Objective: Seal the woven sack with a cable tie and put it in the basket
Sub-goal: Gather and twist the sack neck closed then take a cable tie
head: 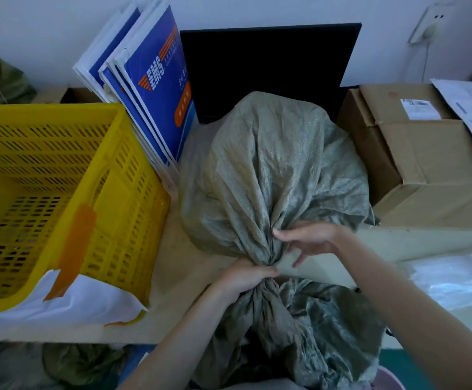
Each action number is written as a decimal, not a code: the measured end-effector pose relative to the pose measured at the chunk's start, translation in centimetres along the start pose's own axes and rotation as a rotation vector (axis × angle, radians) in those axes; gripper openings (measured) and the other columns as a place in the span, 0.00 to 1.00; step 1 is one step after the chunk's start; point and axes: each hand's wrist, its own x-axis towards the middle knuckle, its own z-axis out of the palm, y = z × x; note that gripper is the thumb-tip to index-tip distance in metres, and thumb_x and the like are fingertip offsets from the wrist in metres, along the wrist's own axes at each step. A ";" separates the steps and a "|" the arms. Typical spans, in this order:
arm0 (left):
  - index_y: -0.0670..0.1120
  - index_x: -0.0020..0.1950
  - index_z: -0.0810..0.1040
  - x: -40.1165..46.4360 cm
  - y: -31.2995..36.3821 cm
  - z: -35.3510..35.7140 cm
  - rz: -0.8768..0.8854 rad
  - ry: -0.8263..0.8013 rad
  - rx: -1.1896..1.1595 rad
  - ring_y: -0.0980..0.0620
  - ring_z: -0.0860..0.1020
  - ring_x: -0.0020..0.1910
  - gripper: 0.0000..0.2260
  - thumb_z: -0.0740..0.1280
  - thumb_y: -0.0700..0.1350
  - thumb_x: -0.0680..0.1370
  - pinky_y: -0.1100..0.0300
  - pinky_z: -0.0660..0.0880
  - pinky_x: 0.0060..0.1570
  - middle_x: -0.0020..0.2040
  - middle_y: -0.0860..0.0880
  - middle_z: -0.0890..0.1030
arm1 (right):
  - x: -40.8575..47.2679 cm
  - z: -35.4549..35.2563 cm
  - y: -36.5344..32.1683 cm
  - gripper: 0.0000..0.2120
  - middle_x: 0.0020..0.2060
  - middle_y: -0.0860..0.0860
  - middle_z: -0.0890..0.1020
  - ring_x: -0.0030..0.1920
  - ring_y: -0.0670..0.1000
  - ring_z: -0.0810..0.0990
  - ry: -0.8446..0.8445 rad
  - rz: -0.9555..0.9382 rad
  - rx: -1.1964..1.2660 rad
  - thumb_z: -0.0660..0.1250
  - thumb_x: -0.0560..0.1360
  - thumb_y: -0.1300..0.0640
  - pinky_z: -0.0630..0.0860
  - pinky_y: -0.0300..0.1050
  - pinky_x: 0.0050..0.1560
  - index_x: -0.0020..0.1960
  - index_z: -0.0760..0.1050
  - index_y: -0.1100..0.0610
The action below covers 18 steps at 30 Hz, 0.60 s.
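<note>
Two hands: both on the neck of the woven sack (271,170), at about 6 o'clock of the sack's bulging body.
Sack position: lies on the tabletop (173,277) at centre, body toward 12 o'clock, gathered neck toward 6 o'clock, loose mouth fabric hanging over the tabletop's near edge.
Left hand (246,277): grip pressed together around the bunched neck, fingers wrapped over the fabric.
Right hand (308,240): just beside the neck at its 3 o'clock side; fingertips touch the gathered folds, remaining fingers spread; grip not clenched on anything.
Cable tie: cannot tell whether one is on the neck; none can be made out.
Basket (111,209): yellow, slotted walls, at 9 o'clock of the sack, standing apart from it on the tabletop; white paper with orange tape hangs over its near corner.
Envelopes (156,88): blue and white stack, upright and tilted, between basket and sack at 11 o'clock.
Cardboard boxes (426,164): at 3 o'clock of the sack, just beside its body.
Black panel (268,66): upright against the wall at 12 o'clock, behind the sack.
Clear plastic bags (454,280): flat on the tabletop at 4 o'clock.
</note>
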 end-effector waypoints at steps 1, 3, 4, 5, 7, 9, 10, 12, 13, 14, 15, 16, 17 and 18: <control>0.47 0.54 0.82 0.1 0.0 0.0 0.013 0.020 0.049 0.55 0.77 0.53 0.12 0.73 0.46 0.71 0.69 0.69 0.43 0.55 0.52 0.81 | 0.9 0.2 -0.3 0.55 0.75 0.56 0.59 0.74 0.60 0.60 -0.017 -0.047 0.167 0.73 0.58 0.38 0.65 0.65 0.68 0.76 0.54 0.59; 0.46 0.45 0.81 0.5 -0.2 0.4 0.031 0.050 0.119 0.54 0.76 0.47 0.04 0.70 0.41 0.71 0.67 0.69 0.43 0.47 0.48 0.81 | 2.4 0.9 -1.2 0.46 0.68 0.57 0.71 0.68 0.58 0.70 0.005 -0.084 0.371 0.76 0.61 0.43 0.69 0.60 0.65 0.72 0.63 0.60; 0.47 0.38 0.77 0.6 -0.3 0.6 0.039 0.062 0.146 0.54 0.75 0.42 0.03 0.69 0.40 0.71 0.64 0.69 0.41 0.40 0.48 0.78 | 3.1 1.4 -1.9 0.36 0.62 0.56 0.77 0.61 0.56 0.76 0.047 -0.092 0.419 0.75 0.65 0.48 0.73 0.55 0.60 0.68 0.69 0.60; 0.47 0.32 0.71 0.7 -0.4 0.8 0.043 0.085 0.192 0.53 0.72 0.37 0.09 0.67 0.39 0.71 0.61 0.68 0.38 0.34 0.49 0.74 | 3.8 1.8 -2.4 0.27 0.57 0.57 0.80 0.56 0.55 0.79 0.099 -0.089 0.455 0.74 0.69 0.54 0.75 0.52 0.56 0.64 0.73 0.61; 0.48 0.28 0.61 1.1 -0.8 0.8 0.036 0.120 0.278 0.52 0.68 0.32 0.15 0.66 0.38 0.69 0.59 0.64 0.35 0.29 0.50 0.66 | 4.9 2.3 -3.1 0.18 0.52 0.59 0.82 0.50 0.57 0.81 0.212 -0.063 0.524 0.71 0.71 0.63 0.78 0.52 0.49 0.60 0.76 0.65; 0.48 0.28 0.62 0.9 -0.4 0.6 0.060 0.123 0.270 0.52 0.68 0.33 0.15 0.66 0.39 0.68 0.58 0.66 0.35 0.29 0.50 0.67 | 5.4 2.3 -3.4 0.09 0.45 0.60 0.82 0.43 0.57 0.81 0.313 -0.056 0.596 0.67 0.72 0.67 0.78 0.49 0.41 0.52 0.78 0.67; 0.48 0.30 0.68 1.0 -0.1 0.4 0.076 0.105 0.268 0.52 0.71 0.36 0.11 0.68 0.40 0.69 0.57 0.71 0.38 0.32 0.49 0.71 | 5.5 2.2 -3.5 0.05 0.42 0.59 0.81 0.40 0.56 0.80 0.350 -0.059 0.622 0.65 0.72 0.69 0.78 0.48 0.38 0.48 0.77 0.66; 0.49 0.51 0.79 0.8 0.8 -0.5 0.044 -0.036 0.134 0.53 0.76 0.51 0.11 0.72 0.45 0.70 0.55 0.74 0.57 0.49 0.49 0.80 | 5.8 1.7 -3.5 0.06 0.39 0.59 0.80 0.38 0.56 0.79 0.408 -0.069 0.671 0.62 0.72 0.70 0.78 0.46 0.35 0.42 0.76 0.64; 0.50 0.60 0.78 0.7 1.2 -1.2 -0.023 -0.109 0.019 0.52 0.75 0.57 0.19 0.73 0.50 0.70 0.56 0.71 0.62 0.57 0.50 0.79 | 6.0 1.5 -3.4 0.06 0.39 0.59 0.79 0.37 0.56 0.79 0.422 -0.074 0.689 0.61 0.72 0.71 0.79 0.46 0.33 0.42 0.75 0.63; 0.49 0.61 0.78 0.4 1.7 -1.8 -0.117 -0.193 -0.161 0.50 0.76 0.57 0.21 0.73 0.54 0.70 0.55 0.71 0.62 0.59 0.48 0.79 | 6.2 1.3 -3.3 0.07 0.39 0.59 0.79 0.36 0.56 0.80 0.427 -0.076 0.703 0.60 0.72 0.71 0.79 0.45 0.30 0.43 0.75 0.63; 0.46 0.57 0.80 0.4 2.0 -2.4 -0.191 -0.255 -0.372 0.48 0.78 0.55 0.21 0.71 0.57 0.70 0.54 0.73 0.58 0.58 0.45 0.81 | 6.2 1.2 -3.1 0.07 0.39 0.60 0.79 0.35 0.56 0.80 0.427 -0.077 0.713 0.59 0.72 0.71 0.79 0.45 0.28 0.44 0.74 0.64; 0.44 0.54 0.81 0.6 2.1 -3.0 -0.230 -0.267 -0.570 0.46 0.79 0.53 0.21 0.68 0.59 0.71 0.52 0.75 0.55 0.53 0.42 0.83 | 6.3 1.1 -3.0 0.07 0.40 0.61 0.79 0.35 0.56 0.81 0.423 -0.079 0.725 0.59 0.72 0.71 0.79 0.45 0.26 0.45 0.74 0.65; 0.42 0.52 0.82 1.2 1.6 -3.2 -0.236 -0.243 -0.707 0.45 0.79 0.52 0.22 0.65 0.61 0.73 0.52 0.75 0.52 0.49 0.41 0.84 | 6.3 1.0 -3.0 0.07 0.41 0.61 0.79 0.36 0.56 0.81 0.419 -0.081 0.730 0.59 0.73 0.72 0.79 0.45 0.25 0.46 0.75 0.66; 0.42 0.52 0.82 1.9 1.4 -3.3 -0.220 -0.211 -0.764 0.45 0.79 0.52 0.24 0.63 0.62 0.73 0.52 0.75 0.52 0.46 0.41 0.85 | 6.3 0.9 -3.0 0.08 0.41 0.61 0.80 0.37 0.56 0.81 0.410 -0.083 0.728 0.59 0.74 0.72 0.79 0.45 0.25 0.47 0.75 0.66</control>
